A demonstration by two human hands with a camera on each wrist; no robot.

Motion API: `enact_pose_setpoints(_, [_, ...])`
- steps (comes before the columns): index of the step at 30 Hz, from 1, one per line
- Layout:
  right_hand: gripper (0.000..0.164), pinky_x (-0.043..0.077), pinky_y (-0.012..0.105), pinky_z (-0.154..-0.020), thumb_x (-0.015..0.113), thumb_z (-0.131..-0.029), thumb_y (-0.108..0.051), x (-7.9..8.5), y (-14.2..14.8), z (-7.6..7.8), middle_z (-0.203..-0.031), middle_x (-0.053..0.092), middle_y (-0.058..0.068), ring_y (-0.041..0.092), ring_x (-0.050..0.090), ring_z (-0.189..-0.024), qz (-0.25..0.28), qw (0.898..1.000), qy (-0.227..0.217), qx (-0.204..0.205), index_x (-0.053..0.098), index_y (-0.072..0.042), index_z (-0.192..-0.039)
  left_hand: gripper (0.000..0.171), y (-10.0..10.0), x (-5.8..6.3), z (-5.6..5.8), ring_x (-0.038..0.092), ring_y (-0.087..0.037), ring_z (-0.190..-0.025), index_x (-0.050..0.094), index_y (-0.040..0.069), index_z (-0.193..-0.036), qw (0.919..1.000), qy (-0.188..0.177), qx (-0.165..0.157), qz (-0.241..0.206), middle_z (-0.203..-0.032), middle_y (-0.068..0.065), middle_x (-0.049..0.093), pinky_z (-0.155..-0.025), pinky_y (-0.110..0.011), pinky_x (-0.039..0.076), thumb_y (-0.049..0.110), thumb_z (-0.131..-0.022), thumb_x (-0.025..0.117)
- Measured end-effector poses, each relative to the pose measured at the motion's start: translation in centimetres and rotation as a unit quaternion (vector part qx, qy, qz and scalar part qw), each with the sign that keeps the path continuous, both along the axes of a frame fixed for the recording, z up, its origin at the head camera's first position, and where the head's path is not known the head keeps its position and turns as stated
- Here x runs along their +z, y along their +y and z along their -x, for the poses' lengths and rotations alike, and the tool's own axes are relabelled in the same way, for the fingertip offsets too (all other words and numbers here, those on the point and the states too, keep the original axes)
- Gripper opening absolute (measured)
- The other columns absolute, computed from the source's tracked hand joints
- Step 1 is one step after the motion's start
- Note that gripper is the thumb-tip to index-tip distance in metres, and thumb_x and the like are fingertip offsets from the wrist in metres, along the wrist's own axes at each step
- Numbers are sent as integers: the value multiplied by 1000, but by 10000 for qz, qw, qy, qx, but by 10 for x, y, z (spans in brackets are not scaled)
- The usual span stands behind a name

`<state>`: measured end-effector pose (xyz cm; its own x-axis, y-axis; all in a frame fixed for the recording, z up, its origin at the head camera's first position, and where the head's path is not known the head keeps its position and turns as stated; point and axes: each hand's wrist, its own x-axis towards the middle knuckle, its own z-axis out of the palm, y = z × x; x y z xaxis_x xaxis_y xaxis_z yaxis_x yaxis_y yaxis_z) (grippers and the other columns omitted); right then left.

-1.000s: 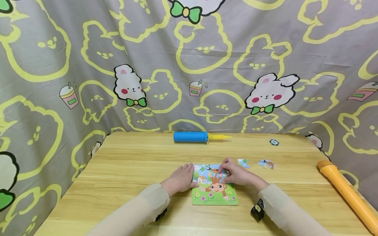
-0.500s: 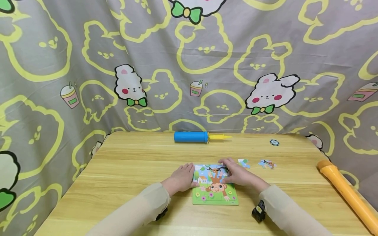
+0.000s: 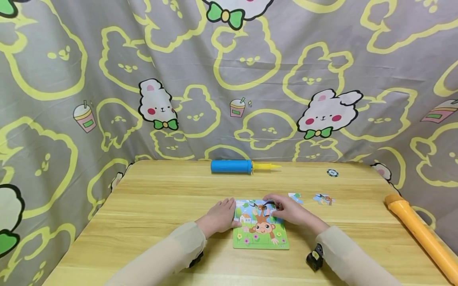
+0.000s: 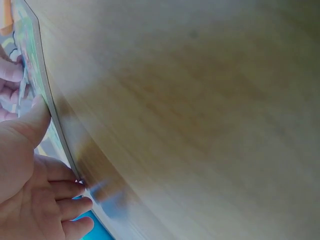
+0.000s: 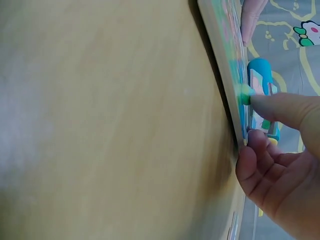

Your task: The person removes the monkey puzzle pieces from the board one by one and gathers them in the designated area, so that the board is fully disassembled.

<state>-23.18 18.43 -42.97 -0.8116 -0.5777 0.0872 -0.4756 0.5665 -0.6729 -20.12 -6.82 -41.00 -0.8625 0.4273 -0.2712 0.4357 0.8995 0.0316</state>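
A jigsaw puzzle board (image 3: 257, 240) with a monkey, a house and flowers lies flat on the wooden table. My left hand (image 3: 219, 216) rests along its left edge, fingers stretched; in the left wrist view the left thumb (image 4: 39, 117) lies on the board's edge. Over the upper right part of the board, my right hand (image 3: 291, 210) pinches a puzzle piece (image 5: 257, 82). That piece stands tilted up from the board in the right wrist view, partly hidden by the thumb. Two loose puzzle pieces, one green and blue (image 3: 295, 197), one with a branch (image 3: 324, 199), lie beyond the right hand.
At the table's back edge lies a blue hand pump (image 3: 231, 166) with a yellow nozzle. A round chip (image 3: 332, 172) sits at the back right. Along the right side lies a long orange tube (image 3: 418, 234). A patterned curtain (image 3: 200, 131) hangs behind the table.
The right hand has shifted slightly over the board's upper right part, its fingers changing position at the piece. The left hand and loose pieces have stayed put.
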Motion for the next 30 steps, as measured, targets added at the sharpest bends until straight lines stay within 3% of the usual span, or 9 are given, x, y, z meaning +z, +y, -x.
enact_pose_setpoints(6, [40, 35, 26, -53, 61, -87, -3, 1, 2, 1, -77, 50, 0, 15, 41, -64, 187, 9996, -138, -160, 55, -7, -127, 77, 0, 0, 0, 20, -25, -135, 27, 2, -144, 10000, -3, 12, 14, -149, -11, 23, -109, -38, 19, 53, -89, 45])
enact_pose_setpoints(15, [39, 40, 25, -48, 62, -87, -5, 11, 20, 3, -75, 56, 9, 16, 47, -56, 1134, 9880, -525, -912, 51, -1, -124, 78, -3, -3, 0, 21, -26, -135, 27, 1, -144, 10000, 33, -6, -29, -149, -12, 24, -108, -38, 20, 54, -89, 45])
enact_pose_setpoints(19, [40, 40, 25, -46, 62, -87, -4, 17, 38, 3, -74, 57, 13, 16, 46, -54, 1341, 9831, -497, -1140, 49, 1, -125, 78, -5, -2, -1, 21, -27, -135, 27, 0, -143, 9999, 24, -7, -144, -148, -13, 24, -108, -39, 20, 53, -89, 46])
enact_pose_setpoints(26, [41, 50, 35, -52, 61, -87, -1, 25, 80, 4, -79, 60, 19, 29, 55, -60, 1351, 9771, -210, -1628, 46, 6, -124, 79, -8, -5, 0, 20, -28, -135, 26, -1, -143, 9997, 56, -43, -244, -149, -14, 22, -109, -39, 19, 54, -90, 44])
enact_pose_setpoints(30, [41, 50, 34, -53, 59, -89, -2, 29, 106, 3, -79, 59, 17, 25, 55, -59, 1261, 9748, -144, -1834, 43, 7, -126, 79, -10, -6, 0, 20, -28, -135, 26, -1, -143, 9995, 46, -64, -295, -149, -15, 22, -108, -40, 19, 54, -90, 44])
